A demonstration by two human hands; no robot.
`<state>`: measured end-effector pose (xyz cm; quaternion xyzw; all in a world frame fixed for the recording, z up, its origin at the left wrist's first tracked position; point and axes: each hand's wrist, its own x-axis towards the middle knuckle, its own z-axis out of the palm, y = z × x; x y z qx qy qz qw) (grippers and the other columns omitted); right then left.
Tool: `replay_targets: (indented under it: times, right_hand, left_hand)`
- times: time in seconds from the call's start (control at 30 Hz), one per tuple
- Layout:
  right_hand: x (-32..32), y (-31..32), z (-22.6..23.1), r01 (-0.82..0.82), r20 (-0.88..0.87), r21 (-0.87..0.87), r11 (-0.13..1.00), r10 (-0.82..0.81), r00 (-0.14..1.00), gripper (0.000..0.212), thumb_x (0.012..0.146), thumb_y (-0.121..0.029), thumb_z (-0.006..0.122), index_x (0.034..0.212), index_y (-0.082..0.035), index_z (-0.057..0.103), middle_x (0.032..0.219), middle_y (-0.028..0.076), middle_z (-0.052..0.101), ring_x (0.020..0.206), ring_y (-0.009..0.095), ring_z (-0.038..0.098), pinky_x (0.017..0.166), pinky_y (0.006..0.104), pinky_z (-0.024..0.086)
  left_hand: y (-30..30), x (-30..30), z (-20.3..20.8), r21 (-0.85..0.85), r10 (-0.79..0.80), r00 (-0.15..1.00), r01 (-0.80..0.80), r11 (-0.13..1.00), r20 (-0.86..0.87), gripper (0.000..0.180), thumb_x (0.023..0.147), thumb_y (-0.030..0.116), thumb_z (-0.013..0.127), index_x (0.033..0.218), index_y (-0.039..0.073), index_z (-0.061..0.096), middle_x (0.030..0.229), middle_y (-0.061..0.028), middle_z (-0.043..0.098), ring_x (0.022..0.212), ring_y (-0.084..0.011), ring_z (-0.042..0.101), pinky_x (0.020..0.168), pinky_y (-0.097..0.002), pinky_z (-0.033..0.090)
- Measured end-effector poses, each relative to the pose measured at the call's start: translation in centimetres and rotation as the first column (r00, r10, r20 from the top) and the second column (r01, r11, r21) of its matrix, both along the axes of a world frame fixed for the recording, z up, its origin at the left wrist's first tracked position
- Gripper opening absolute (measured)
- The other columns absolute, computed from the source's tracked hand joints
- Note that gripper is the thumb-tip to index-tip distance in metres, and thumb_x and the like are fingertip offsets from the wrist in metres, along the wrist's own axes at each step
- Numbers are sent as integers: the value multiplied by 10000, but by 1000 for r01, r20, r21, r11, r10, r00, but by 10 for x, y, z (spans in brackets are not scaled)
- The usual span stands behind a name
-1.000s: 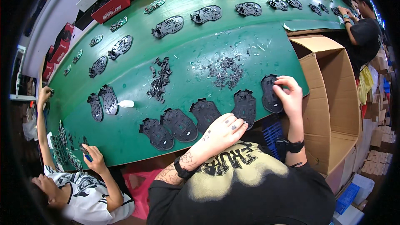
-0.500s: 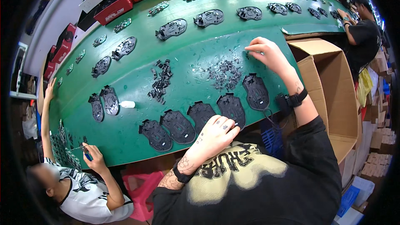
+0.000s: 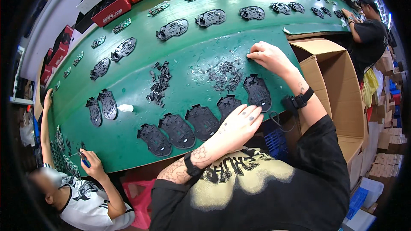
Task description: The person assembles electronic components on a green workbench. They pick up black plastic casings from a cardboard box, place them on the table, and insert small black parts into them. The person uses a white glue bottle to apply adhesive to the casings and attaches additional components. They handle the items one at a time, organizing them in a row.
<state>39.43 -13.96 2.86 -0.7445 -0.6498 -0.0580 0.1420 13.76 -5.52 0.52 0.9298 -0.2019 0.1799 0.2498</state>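
Black mouse-shaped plastic bases stand in a row along the near edge of the green table. My left hand (image 3: 239, 129) is open, fingers stretched out, over the lower part of one base (image 3: 227, 104); its fingertips reach the lower edge of the rightmost base (image 3: 257, 93). Beyond that base, my right hand (image 3: 269, 58) is closed in a pinch on a small black piece (image 3: 249, 58), mostly hidden by the fingertips. Just left of it is a scattered heap of small dark pieces (image 3: 225, 75). Another pile of black pieces (image 3: 159, 83) lies farther left.
A small white bottle (image 3: 125, 108) lies beside two bases at the left. Farther back are spaced-out bases (image 3: 172, 29) and green circuit boards (image 3: 158, 8). An open cardboard box (image 3: 338, 85) stands at my right. A co-worker's hand (image 3: 91, 164) holds a tool at the lower left.
My left hand has moved right along the row, from one base toward the rightmost one. My right hand's fingers have drawn together in a pinch. The view has shifted slightly.
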Motion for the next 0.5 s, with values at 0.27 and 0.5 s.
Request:
replay_targets:
  times: [0.27,0.5]
  right_hand:
    - [-19,-28,-1,130,-308,153,980,-78,948,121,795,-48,704,916,-50,702,914,63,696,827,215,671,720,322,535]
    - [-114,-90,12,392,-987,-96,915,-139,82,114,826,-5,727,935,31,730,880,84,725,765,100,664,713,220,535]
  left_hand:
    - [-17,5,-9,92,98,994,-94,991,-39,561,728,94,618,1266,-52,554,1194,-149,566,1136,-273,527,1029,-429,413]
    - [-17,0,-13,29,134,990,-133,991,-39,561,717,71,623,1263,-43,560,1176,-143,568,1108,-283,537,1029,-436,413]
